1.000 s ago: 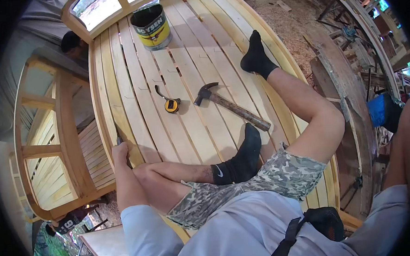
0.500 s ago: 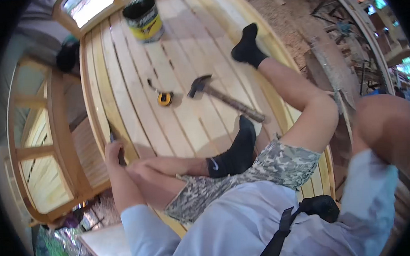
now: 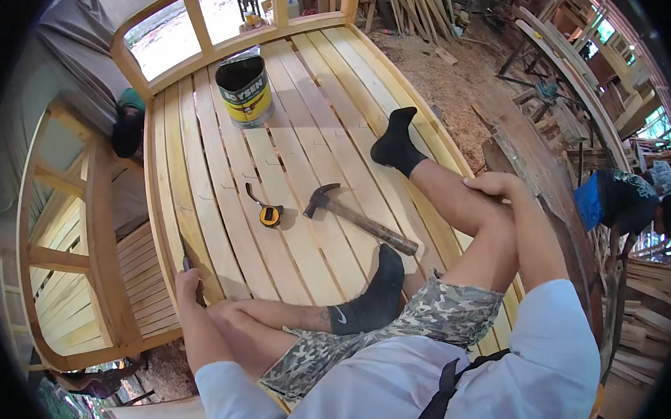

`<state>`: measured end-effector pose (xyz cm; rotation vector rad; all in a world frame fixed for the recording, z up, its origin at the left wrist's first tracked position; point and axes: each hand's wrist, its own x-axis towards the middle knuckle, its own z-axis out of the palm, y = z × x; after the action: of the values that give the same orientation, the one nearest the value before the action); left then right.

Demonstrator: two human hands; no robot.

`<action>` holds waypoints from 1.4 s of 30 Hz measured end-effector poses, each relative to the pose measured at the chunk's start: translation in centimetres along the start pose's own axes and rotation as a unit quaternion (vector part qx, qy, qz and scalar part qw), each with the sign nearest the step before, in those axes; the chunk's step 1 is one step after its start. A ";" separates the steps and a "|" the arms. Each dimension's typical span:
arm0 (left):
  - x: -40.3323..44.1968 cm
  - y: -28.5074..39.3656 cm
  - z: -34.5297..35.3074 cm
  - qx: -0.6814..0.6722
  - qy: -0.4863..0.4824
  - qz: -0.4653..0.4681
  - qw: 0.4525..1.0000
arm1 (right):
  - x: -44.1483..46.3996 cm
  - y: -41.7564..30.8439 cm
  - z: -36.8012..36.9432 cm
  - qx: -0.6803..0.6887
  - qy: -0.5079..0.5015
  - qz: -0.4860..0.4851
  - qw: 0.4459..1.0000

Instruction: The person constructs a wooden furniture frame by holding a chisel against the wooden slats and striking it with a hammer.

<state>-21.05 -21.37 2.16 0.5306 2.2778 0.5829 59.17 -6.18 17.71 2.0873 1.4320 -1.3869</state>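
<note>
Moved since half a second ago: right hand (image 3: pixel 496 184), now resting on the right leg (image 3: pixel 452 197) just below the knee, in place of a raised, blurred arm. Fingers bent against the leg; cannot tell how far open. Still beside the left edge of the slatted wooden surface (image 3: pixel 303 166), toward the near left corner: left hand (image 3: pixel 189 281), closed around a thin tool (image 3: pixel 186 261). Blade pointing away from the body toward the far edge, long axis roughly in line with the left edge; dark lower end showing below the fist, near the left knee. Cannot tell whether touching the wood at its tip.

Near the middle of the surface, a hammer (image 3: pixel 370 226) lying slantwise across the slats, head toward the left edge, handle end toward the near right. Just left of its head, a yellow and black tape measure (image 3: pixel 270 216), with a short length of tape out toward the far edge. Near the far left corner, an upright, open-topped paint can (image 3: pixel 246 100).
</note>
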 end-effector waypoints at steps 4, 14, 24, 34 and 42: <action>-0.4 0.6 0.0 0.006 0.015 0.007 1.000 | -4.7 1.4 1.8 -0.044 0.073 -0.144 0.986; 1.5 0.1 0.6 0.089 0.002 0.006 0.996 | -7.6 -1.8 2.7 -0.047 0.135 -0.108 0.984; -1.1 3.2 -6.1 -0.073 -0.040 0.092 0.992 | -7.7 -6.3 2.2 -0.201 0.150 -0.056 0.966; -1.7 0.6 -3.7 -0.093 -0.105 0.040 0.989 | -9.6 -11.3 1.8 -0.220 0.123 -0.042 0.967; -1.3 0.8 -3.8 -0.041 -0.141 0.063 0.987 | -10.8 -13.9 2.0 -0.293 0.124 -0.040 0.947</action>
<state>-22.76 -22.41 5.73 0.6745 1.9563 0.6182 45.92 -7.08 29.37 1.8561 1.7694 -0.6078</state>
